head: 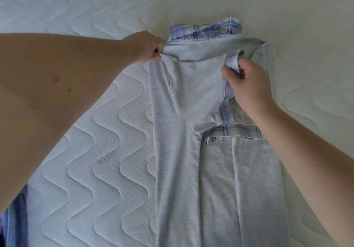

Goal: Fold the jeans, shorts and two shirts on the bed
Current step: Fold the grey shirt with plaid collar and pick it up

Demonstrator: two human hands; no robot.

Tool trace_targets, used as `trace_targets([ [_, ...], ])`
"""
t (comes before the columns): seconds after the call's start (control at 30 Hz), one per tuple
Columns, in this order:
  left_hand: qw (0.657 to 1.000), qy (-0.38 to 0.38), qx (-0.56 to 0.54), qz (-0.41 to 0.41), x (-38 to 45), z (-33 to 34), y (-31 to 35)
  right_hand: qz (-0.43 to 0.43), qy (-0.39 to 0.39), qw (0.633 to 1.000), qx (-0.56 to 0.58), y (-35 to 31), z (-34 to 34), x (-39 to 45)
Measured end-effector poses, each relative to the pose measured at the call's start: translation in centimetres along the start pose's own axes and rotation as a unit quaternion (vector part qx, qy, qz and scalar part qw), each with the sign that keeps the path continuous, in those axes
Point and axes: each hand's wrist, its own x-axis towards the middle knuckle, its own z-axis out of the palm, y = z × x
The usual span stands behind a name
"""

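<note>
Both hands are on one garment, a pale grey shirt (pixel 191 131) with plaid trim, which lies lengthwise on the bed (pixel 95 112) and runs from the upper middle of the frame down to the bottom edge, right of centre. The left hand (pixel 147 46), reaching in from the left side of the frame, pinches the shirt's upper left corner by the shoulder, its fingers curled tight on the cloth. The right hand (pixel 247 85), coming up from the lower right, grips a plaid cuff (pixel 232 60) near the shirt's upper right, thumb on one side and fingers wrapped round the other, so the fabric bunches between them.

The shirt is light heather grey, soft and creased, with its sides turned in toward the middle so that a long fold line runs down its length. A plaid collar (pixel 205 31) in blue, lilac and cream shows at the top, above a grey flap folded across. More of the same plaid shows under the right hand and in a band across the shirt just below it. The bed's surface is white, quilted in wavy lines. A blue striped cloth (pixel 13 221) peeks in at the lower left corner, well apart from the shirt.
</note>
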Motion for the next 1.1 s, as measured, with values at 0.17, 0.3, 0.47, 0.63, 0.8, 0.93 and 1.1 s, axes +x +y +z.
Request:
trace_targets([
  [0.17,0.999,0.027,-0.014,-0.021,-0.8,0.4,0.1,0.107,-0.083,0.991,-0.02,0.9,0.4,-0.4],
  [0.3,0.996,0.036,-0.072,-0.039,-1.3,0.4,0.2,0.15,-0.117,0.982,-0.007,1.6,0.5,-1.7],
  [0.47,0.989,0.04,-0.122,-0.07,-2.0,0.4,0.0,-0.138,0.012,0.984,-0.114,-0.2,0.6,-4.5],
  [0.63,0.982,0.076,-0.148,-0.094,-2.1,0.4,0.1,-0.385,-0.118,0.889,-0.219,-0.2,1.3,-9.5],
  [0.8,0.964,0.108,-0.202,-0.133,-2.6,0.3,0.6,-0.381,-0.173,0.873,-0.25,1.6,3.3,-13.4],
  [0.93,0.95,0.133,-0.221,-0.175,-3.3,0.8,1.4,-0.37,-0.191,0.871,-0.263,2.1,4.2,-14.2],
  [1.1,0.878,0.168,-0.349,-0.281,-4.4,1.7,3.1,-0.38,-0.174,0.858,-0.298,2.1,3.2,-14.4],
])
